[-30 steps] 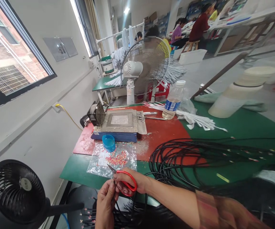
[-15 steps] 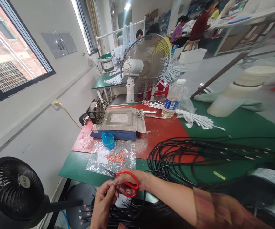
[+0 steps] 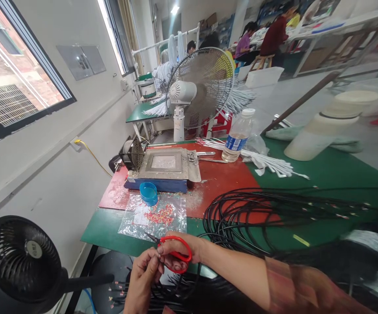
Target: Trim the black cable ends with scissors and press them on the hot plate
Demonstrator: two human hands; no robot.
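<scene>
Our left hand (image 3: 145,272) and right hand (image 3: 179,253) meet, fingertips pinched together at bottom centre; what left pinches, we cannot tell. Right grips red-handled metal scissors (image 3: 176,254), tips toward upper left. Loose coils of thin black cable (image 3: 228,218) right of centre, on green-and-red table (image 3: 110,231).

Gap between bag (image 3: 178,214) and cables (image 3: 220,218)

Lower right of frame: person's right arm (image 3: 235,270) wears a loose sleeve (image 3: 300,283), brownish-red with broad, blurred pinkish and darker bands; forearm below it uncovered. Both hands bare; dark smudges on the fingers (image 3: 175,264). Left sleeve: not discernible.
</scene>
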